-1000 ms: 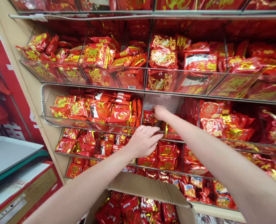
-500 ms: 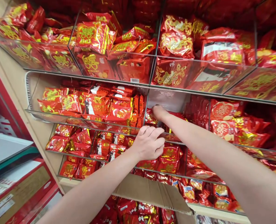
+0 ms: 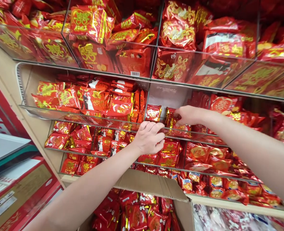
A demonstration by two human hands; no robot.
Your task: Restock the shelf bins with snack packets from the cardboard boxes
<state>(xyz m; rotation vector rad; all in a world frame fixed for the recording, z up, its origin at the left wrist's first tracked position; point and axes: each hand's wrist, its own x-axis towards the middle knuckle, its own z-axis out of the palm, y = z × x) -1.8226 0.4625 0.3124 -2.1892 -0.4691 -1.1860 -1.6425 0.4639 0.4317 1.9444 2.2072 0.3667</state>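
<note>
My right hand [image 3: 188, 115] reaches into a partly filled bin, its fingers curled against a red-and-gold snack packet [image 3: 170, 117]. To the left in that bin lies another red snack packet [image 3: 153, 113], with a gap between them. My left hand [image 3: 148, 138] is closed, fingers curled at the bin's clear front panel [image 3: 173, 131]; whatever its fingers close on is hidden. Below both hands stands an open cardboard box [image 3: 151, 183] holding many red packets [image 3: 137, 218].
Clear dividers part the shelf into bins. Upper bins hold larger red packets [image 3: 91, 24]; the bin to the left is packed with red packets [image 3: 94, 99]. Lower rows hold more. A stack of cartons [image 3: 24, 192] stands at left. Clear-wrapped goods [image 3: 228, 218] lie at lower right.
My right hand has moved right, from the bin's left packet to the packets in its middle. The left hand keeps its place at the panel. The view has shifted slightly.
</note>
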